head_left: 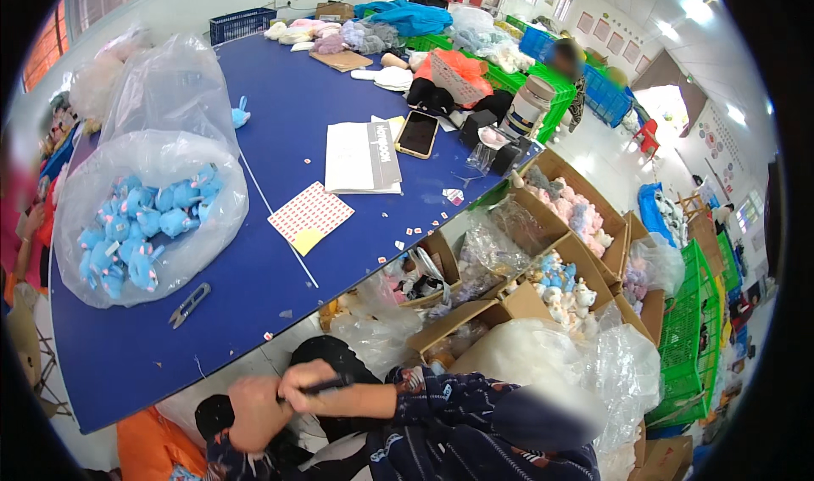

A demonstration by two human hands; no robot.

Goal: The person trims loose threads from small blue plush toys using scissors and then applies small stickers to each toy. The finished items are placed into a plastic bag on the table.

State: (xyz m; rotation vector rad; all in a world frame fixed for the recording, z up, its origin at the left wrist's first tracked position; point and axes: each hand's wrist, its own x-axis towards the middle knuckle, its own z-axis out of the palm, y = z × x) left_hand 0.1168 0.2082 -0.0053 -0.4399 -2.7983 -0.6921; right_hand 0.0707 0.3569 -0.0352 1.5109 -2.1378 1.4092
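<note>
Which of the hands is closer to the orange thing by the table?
Left. The left hand is to the right of the orange thing; the right hand is farther right, beyond it.

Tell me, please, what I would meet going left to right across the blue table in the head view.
Clear plastic bag holding blue plush toys, sticker sheet, notebook, phone, tub.
</note>
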